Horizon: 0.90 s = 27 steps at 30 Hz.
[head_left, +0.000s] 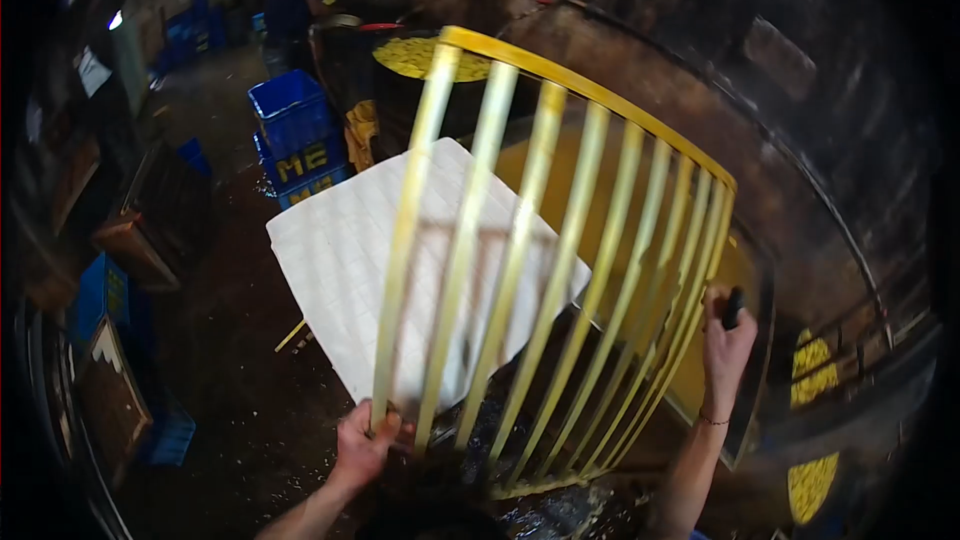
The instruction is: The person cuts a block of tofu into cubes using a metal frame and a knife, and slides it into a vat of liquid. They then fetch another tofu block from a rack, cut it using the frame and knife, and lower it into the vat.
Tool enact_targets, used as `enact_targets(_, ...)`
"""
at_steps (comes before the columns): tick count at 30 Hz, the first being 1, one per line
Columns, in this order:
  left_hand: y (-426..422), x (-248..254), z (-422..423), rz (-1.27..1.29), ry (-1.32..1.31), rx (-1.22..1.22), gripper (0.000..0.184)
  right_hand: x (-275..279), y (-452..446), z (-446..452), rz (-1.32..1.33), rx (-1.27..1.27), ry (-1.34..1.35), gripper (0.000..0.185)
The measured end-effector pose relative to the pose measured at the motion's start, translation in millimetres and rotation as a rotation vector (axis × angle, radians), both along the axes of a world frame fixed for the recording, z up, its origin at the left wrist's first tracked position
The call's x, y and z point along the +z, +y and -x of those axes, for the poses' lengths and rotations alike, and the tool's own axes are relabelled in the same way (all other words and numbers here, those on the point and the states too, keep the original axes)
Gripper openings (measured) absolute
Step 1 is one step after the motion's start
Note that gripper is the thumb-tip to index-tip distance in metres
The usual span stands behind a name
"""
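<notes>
A large yellow slatted rack fills the middle of the view, tilted up in front of me. My left hand is closed around the bottom of its left outer slat. At its right edge, my right hand is closed, with the fingers against the rack. A short black handle sticks out of that fist; what it belongs to is hidden. Behind the slats lies a white square surface with faint grid lines, partly covered by the rack.
A vat of yellowish liquid stands behind the rack. Further back is a round pan of yellow pieces, with a person nearby. Blue crates are stacked at left. More yellow pieces sit at right. The floor is wet.
</notes>
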<state>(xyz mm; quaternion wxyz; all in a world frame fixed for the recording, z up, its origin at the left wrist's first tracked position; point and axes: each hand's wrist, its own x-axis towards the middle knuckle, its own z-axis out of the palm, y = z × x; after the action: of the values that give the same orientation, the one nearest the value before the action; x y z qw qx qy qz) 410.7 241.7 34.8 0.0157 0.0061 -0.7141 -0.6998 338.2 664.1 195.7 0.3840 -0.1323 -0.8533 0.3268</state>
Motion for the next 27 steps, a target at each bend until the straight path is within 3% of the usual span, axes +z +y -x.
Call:
enact_targets(2, 11, 20, 33, -0.31, -0.162, 0.055, 0.016, -36, 52, 14, -0.285, 0.022, -0.217, 0.015)
enact_targets(3, 13, 19, 47, -0.342, -0.193, 0.103, 0.018, -65, 77, 26, -0.324, 0.095, -0.232, 0.021)
enact_targets(4, 10, 16, 60, -0.371, -0.224, 0.148, 0.021, -67, 75, 32, -0.139, 0.097, -0.537, 0.027)
enact_targets(6, 10, 14, 77, -0.39, -0.23, 0.256, 0.022, -103, 96, 47, 0.234, 0.467, -0.653, 0.032)
enact_targets(8, 5, 1, 86, -0.418, -0.273, 0.371, 0.022, -107, 88, 68, 0.491, 0.617, -0.627, 0.026)
enact_targets(10, 5, -9, 91, -0.464, -0.28, 0.427, 0.026, -108, 85, 101, 0.435, 0.685, -0.655, 0.02)
enact_targets(12, 8, -23, 95, -0.383, -0.246, 0.486, 0.029, -119, 80, 137, 0.414, 0.796, -0.676, 0.038)
enact_targets(14, 28, -9, 103, -0.351, -0.205, 0.593, 0.029, -124, 70, 167, 0.56, 0.863, -0.605, 0.051)
enact_targets(18, 45, -15, 110, -0.191, -0.159, 0.735, 0.019, -156, 72, 216, 0.673, 0.854, -0.636, 0.052)
enact_targets(20, 40, -41, 109, 0.151, -0.079, 0.84, 0.02, -191, 74, 234, 0.645, 0.905, -0.522, 0.049)
enact_targets(21, 42, -43, 109, 0.158, -0.085, 0.864, 0.02, -195, 74, 240, 0.578, 0.88, -0.547, 0.048)
enact_targets(23, 47, -41, 109, 0.525, -0.033, 0.969, 0.026, -199, 74, 243, 0.494, 0.855, -0.588, 0.049)
enact_targets(24, 46, -44, 109, 0.532, -0.041, 0.978, 0.026, -204, 75, 245, 0.45, 0.872, -0.564, 0.049)
enact_targets(26, 39, -48, 109, 0.858, -0.173, 0.963, 0.032, -213, 79, 249, 0.415, 0.924, -0.537, 0.048)
enact_targets(27, 39, -50, 110, 0.864, -0.178, 0.965, 0.032, -216, 76, 247, 0.448, 0.916, -0.52, 0.048)
